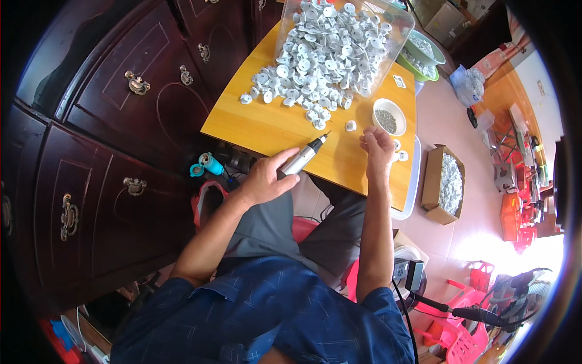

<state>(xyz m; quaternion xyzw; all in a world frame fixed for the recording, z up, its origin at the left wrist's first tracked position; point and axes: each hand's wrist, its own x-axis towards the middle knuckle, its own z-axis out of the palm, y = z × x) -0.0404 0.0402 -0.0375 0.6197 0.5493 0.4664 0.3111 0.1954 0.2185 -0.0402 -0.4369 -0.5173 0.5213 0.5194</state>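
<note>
My left hand [264, 181] is wrapped around a silver and black electric screwdriver [301, 159]. Its thin bit points away from me over the yellow wooden table [236, 118]. Close to the bit stands one small white plastic part [350, 125]. My right hand [379, 148] is beside the near edge of a white bowl [395, 107], fingers curled together. Whatever they pinch, if anything, is too small to make out. Small metal pieces, apparently screws [385, 121], lie in the bowl. A couple of white parts [401, 156] sit just right of that hand.
A clear plastic bin [388, 67] lies across the table's far side, with many white parts [327, 42] spilling out. Basins [424, 48] and a cardboard box [433, 188] of similar parts stand to the right. Dark wooden cabinets [115, 121] line the left; a pink chair [461, 333] stands lower right.
</note>
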